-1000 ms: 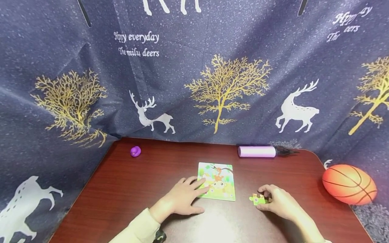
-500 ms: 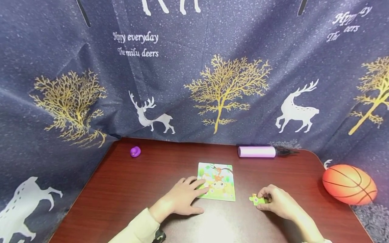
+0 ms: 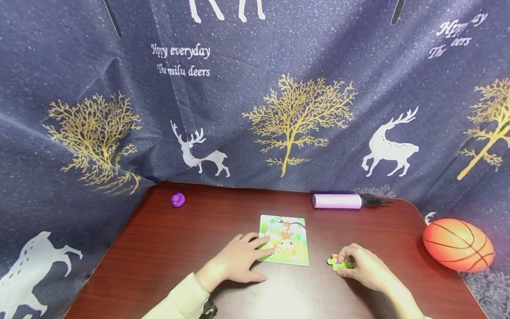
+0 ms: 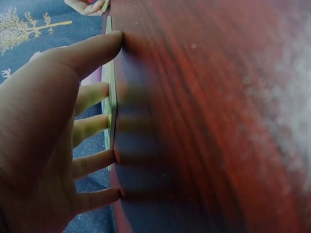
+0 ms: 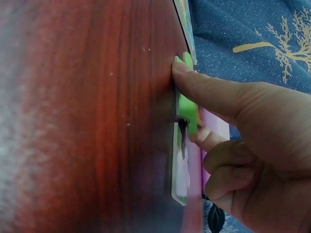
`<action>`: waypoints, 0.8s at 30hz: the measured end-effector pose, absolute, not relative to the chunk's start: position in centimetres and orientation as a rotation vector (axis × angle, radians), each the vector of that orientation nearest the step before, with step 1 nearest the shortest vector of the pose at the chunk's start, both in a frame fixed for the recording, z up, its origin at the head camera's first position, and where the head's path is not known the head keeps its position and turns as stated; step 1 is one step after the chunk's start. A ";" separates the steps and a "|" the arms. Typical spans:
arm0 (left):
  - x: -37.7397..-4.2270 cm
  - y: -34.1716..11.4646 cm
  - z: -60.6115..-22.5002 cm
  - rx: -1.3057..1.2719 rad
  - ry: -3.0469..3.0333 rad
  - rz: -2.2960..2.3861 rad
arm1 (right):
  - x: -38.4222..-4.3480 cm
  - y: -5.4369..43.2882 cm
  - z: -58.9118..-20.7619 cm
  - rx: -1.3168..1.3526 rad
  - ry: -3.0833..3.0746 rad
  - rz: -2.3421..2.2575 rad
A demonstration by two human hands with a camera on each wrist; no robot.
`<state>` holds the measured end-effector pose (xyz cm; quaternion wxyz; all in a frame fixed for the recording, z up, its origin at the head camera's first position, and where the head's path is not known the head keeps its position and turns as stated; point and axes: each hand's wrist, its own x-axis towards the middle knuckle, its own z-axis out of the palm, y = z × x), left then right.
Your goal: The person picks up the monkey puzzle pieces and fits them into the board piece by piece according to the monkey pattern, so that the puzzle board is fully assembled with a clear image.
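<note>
A square puzzle board with a printed monkey picture lies mid-table. My left hand spreads its fingers at the board's left side, two fingertips resting on its edge. The left wrist view shows the thumb and other fingertips on the table. To the right of the board, my right hand pinches a green jigsaw piece between thumb and index finger, low over the table. From the right wrist, the green piece stands out beside the thumb, and a pale flat piece lies behind it, partly hidden by the hand.
A purple rubber duck sits at the back left of the brown table. At the back right lies a lilac hand pump with a black end. An orange basketball is at the right edge. A deer-print cloth hangs behind.
My right index finger has moved down and forward onto the green piece, covering more of it. The left hand stays in place on the board.
</note>
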<state>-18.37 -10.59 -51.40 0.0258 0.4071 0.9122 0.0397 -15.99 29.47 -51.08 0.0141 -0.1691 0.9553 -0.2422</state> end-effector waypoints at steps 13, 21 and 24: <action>-19.1 -10.5 -51.9 1.275 2.830 0.139 | -15.7 30.0 -51.4 -0.540 3.053 -0.742; -19.3 -10.7 -51.8 1.344 2.846 0.084 | -15.5 30.2 -51.2 -0.561 2.963 -0.907; -19.3 -10.8 -51.5 1.369 2.847 0.027 | -15.5 29.9 -51.1 -0.537 2.938 -0.946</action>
